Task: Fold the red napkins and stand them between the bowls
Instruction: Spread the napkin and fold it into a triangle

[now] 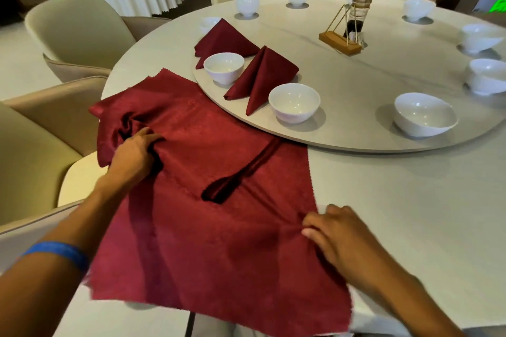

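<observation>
I see my left hand (137, 150) gripping a bunched fold of the open red napkin (208, 216) spread on the desk (410, 213), my right hand (332, 232) pinching its right edge. Two folded napkins (260, 76) stand between white bowls (294, 102).

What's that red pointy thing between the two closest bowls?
A folded red napkin stands between the left bowl and the nearer bowl, seen in the head view.

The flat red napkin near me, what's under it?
The flat napkin lies on the table, with more red cloth edges showing beneath at its far corner. Whatever else it covers is hidden. The left hand and right hand grip it.
</observation>
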Motion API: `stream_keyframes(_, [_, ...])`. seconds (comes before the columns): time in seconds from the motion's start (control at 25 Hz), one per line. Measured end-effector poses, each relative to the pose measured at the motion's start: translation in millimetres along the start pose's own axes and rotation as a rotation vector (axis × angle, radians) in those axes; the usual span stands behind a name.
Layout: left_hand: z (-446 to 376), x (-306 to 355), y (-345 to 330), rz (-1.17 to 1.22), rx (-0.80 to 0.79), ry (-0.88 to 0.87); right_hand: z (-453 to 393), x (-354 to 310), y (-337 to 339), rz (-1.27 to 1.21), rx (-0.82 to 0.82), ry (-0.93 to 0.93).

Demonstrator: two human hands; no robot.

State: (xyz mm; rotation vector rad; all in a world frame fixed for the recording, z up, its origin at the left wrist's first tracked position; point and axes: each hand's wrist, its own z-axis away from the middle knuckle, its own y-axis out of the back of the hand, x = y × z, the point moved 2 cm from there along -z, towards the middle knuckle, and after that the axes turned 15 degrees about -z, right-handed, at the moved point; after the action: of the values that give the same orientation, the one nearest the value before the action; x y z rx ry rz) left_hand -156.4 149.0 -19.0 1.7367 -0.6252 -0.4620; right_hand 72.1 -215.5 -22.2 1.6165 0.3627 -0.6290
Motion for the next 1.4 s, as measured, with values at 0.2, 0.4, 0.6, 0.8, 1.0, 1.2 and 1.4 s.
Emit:
stream_keyframes(0.2, [-22, -17, -5, -0.013, -0.074, 0.006, 28, 61, 77, 0.382, 0.051, -0.310])
stream_keyframes(0.4, [8, 33, 16, -0.327, 0.009, 0.078, 21, 37, 60, 0.292, 0.290, -0.319])
stream_keyframes(0.6, [58, 62, 3, -0.020, -0.123, -0.016, -11, 28, -3, 0.134, 0.032, -0.373])
stream_keyframes(0.8, [28, 21, 5, 0.016, -0.047, 0.048, 8, 37, -2, 0.264, 0.006, -0.409])
stream_keyframes(1.0, [6, 16, 8, -0.021, -0.077, -0.020, 29, 45, 6, 0.254, -0.009, -0.397])
stream_keyframes(1.2, [19, 51, 13, -0.278, 0.048, 0.026, 77, 64, 14, 0.253, 0.070, -0.316])
stream_keyframes(1.4, [79, 196, 15, 0.028, -0.068, -0.527, 67, 65, 48, 0.048, 0.436, -0.297])
